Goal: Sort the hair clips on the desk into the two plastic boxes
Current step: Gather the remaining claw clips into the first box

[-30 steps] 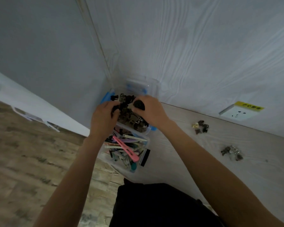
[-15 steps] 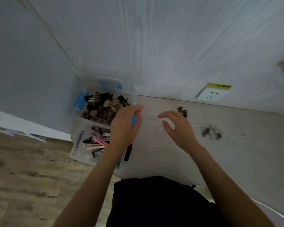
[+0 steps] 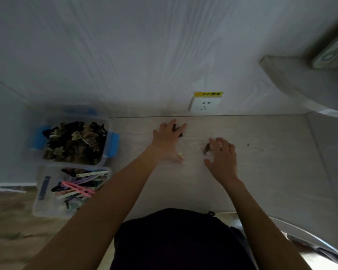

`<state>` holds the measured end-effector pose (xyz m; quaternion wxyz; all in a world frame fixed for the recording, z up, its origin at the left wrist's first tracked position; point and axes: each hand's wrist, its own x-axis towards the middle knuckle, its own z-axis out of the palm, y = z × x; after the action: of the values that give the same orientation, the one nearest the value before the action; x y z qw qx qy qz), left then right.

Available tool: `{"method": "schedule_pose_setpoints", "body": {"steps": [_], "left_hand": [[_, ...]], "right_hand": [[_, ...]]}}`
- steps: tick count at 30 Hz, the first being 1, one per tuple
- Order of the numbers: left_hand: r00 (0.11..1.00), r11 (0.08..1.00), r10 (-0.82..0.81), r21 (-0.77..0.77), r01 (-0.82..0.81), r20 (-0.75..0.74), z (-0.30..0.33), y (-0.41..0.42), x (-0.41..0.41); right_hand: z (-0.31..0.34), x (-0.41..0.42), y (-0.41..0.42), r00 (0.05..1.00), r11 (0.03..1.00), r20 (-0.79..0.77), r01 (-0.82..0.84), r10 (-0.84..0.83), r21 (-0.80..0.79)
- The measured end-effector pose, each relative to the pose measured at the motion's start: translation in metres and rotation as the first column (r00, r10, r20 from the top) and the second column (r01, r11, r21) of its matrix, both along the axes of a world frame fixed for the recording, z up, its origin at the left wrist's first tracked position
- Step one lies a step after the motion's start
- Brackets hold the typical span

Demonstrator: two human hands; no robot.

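Both hands have left the boxes [image 3: 105, 151] for the desk [image 3: 271, 162], left hand [image 3: 169, 141] spread over dark clips [image 3: 177, 129], right hand [image 3: 222, 154] loosely curled by metal clips [image 3: 206, 149], holding nothing; light, stiff, springy, they probably suit a pinch across the body.

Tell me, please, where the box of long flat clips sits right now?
In the head view, the box of long flat clips sits at the desk's left edge, directly in front of the box of claw clips and beside the left forearm.

The pale wood-grain desk [image 3: 261, 172] carries 2 plastic boxes [image 3: 72, 145] and loose clips [image 3: 207, 149].
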<state>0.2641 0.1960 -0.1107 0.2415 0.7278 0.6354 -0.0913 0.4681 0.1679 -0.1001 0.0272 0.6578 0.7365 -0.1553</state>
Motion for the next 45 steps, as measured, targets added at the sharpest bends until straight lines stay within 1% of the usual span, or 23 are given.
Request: {"method": "schedule_pose_setpoints", "body": {"steps": [2,6,8,10,11,12,13,14,16,18,20,23,25,27,29,32,35,38,41,43,45], "left_hand": [[0.999,1.000,-0.006,-0.020,0.007,0.040,0.000,0.001,0.006],[0.979,0.999,0.044,-0.016,-0.042,0.199,-0.005,-0.012,0.007],[0.969,0.997,0.077,-0.013,-0.076,0.235,-0.006,-0.021,0.006],[0.965,0.995,0.094,0.007,-0.099,0.244,-0.008,-0.027,0.006],[0.965,0.994,0.097,0.022,-0.106,0.242,-0.009,-0.030,0.006],[0.965,0.993,0.098,0.036,-0.110,0.243,-0.011,-0.032,0.006],[0.964,0.992,0.103,0.046,-0.118,0.246,-0.012,-0.035,0.004],[0.961,0.990,0.111,0.052,-0.128,0.254,-0.013,-0.038,0.003],[0.952,0.985,0.128,0.076,-0.155,0.279,-0.017,-0.042,-0.001],[0.939,0.980,0.157,0.073,-0.187,0.306,-0.018,-0.044,-0.004],[0.927,0.973,0.189,0.064,-0.221,0.325,-0.018,-0.045,-0.004],[0.891,0.955,0.254,0.046,-0.292,0.376,-0.014,-0.045,-0.006],[0.880,0.954,0.263,0.032,-0.299,0.395,-0.012,-0.048,-0.008],[0.865,0.947,0.280,0.026,-0.319,0.416,-0.011,-0.052,-0.012],[0.849,0.932,0.314,0.032,-0.361,0.426,-0.010,-0.057,-0.018],[0.855,0.912,0.349,0.070,-0.404,0.384,-0.015,-0.067,-0.035],[0.873,0.899,0.363,0.126,-0.420,0.326,-0.022,-0.075,-0.050],[0.885,0.903,0.351,0.140,-0.407,0.307,-0.023,-0.079,-0.050],[0.870,0.902,0.349,0.128,-0.413,0.348,-0.022,-0.080,-0.051],[0.833,0.888,0.381,0.092,-0.450,0.402,-0.015,-0.079,-0.051],[0.764,0.857,0.414,0.071,-0.510,0.495,0.002,-0.078,-0.052]], "right_hand": [[-0.004,0.004,0.004,1.000,0.999,-0.017,0.009,-0.010,-0.036],[-0.009,0.008,0.010,0.993,0.994,-0.118,-0.003,-0.010,-0.112],[-0.010,0.007,0.011,0.995,0.994,-0.100,-0.022,0.011,-0.111],[-0.007,0.002,0.011,0.999,0.999,-0.022,-0.030,0.029,-0.038],[-0.005,-0.002,0.009,0.999,0.999,-0.013,-0.049,0.049,0.019],[-0.003,-0.007,0.008,0.996,0.995,-0.044,-0.078,0.082,0.066],[0.000,-0.012,0.006,0.987,0.990,-0.103,-0.118,0.126,0.080],[0.002,-0.019,0.002,0.973,0.987,-0.167,-0.154,0.161,0.054],[0.002,-0.034,-0.011,0.953,0.974,-0.244,-0.207,0.179,-0.093],[-0.004,-0.050,-0.021,0.952,0.952,-0.266,-0.211,0.149,-0.223],[-0.012,-0.063,-0.025,0.948,0.951,-0.304,-0.174,0.092,-0.254],[-0.015,-0.073,-0.018,0.946,0.964,-0.322,-0.127,0.046,-0.233],[-0.015,-0.075,-0.014,0.950,0.968,-0.306,-0.127,0.057,-0.214],[-0.015,-0.076,-0.011,0.954,0.970,-0.278,-0.167,0.114,-0.175],[-0.017,-0.076,-0.010,0.943,0.961,-0.254,-0.249,0.214,-0.117],[-0.018,-0.074,-0.010,0.916,0.933,-0.228,-0.353,0.330,-0.070],[-0.019,-0.072,-0.012,0.903,0.924,-0.232,-0.381,0.361,-0.045],[-0.019,-0.067,-0.014,0.907,0.930,-0.234,-0.367,0.350,-0.033],[-0.020,-0.060,-0.017,0.922,0.946,-0.233,-0.323,0.309,-0.024],[-0.021,-0.057,-0.019,0.930,0.965,-0.286,-0.257,0.230,-0.059],[-0.019,-0.058,-0.020,0.921,0.978,-0.371,-0.171,0.117,-0.117]]}}
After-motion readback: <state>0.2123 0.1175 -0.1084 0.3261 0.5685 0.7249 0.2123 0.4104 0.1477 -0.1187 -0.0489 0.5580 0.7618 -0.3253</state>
